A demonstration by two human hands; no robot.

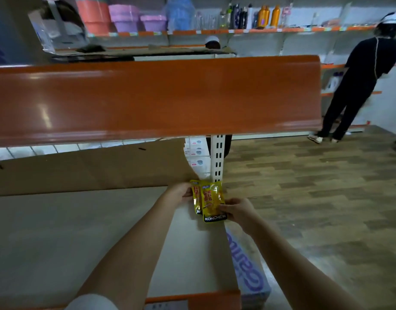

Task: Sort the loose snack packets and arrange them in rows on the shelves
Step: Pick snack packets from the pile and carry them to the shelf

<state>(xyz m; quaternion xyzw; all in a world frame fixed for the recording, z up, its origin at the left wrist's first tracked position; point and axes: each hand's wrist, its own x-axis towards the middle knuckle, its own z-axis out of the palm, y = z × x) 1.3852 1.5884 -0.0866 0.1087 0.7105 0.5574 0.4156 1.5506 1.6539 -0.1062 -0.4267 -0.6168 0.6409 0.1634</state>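
Shelf: A pale shelf board fills the left of the view, bare across all that shows, with a brown cardboard sheet standing along its back under the glossy orange lip of the shelf above.
Left hand: The left hand reaches to the far right corner of the shelf, fingers curled at the left edge of the rear yellow snack packet, steadying it upright.
Packets: Two yellow packets stand one behind the other and overlapping, at the shelf's right end in front of the white slotted upright; the front packet carries the word KONCHEW on a black band along its foot.
Right hand: The right hand pinches the front packet's lower right edge between thumb and fingers.
Progress: By the look of it, the row is only starting; these two packets are the sole stock seen on this shelf, and neither is released yet. No loose pile of packets is in view, so how many remain cannot be told.
Floor: A purple-lettered package lies below the shelf's right end on the wood-pattern floor.
Background: At far right a person in black faces the wall shelves.
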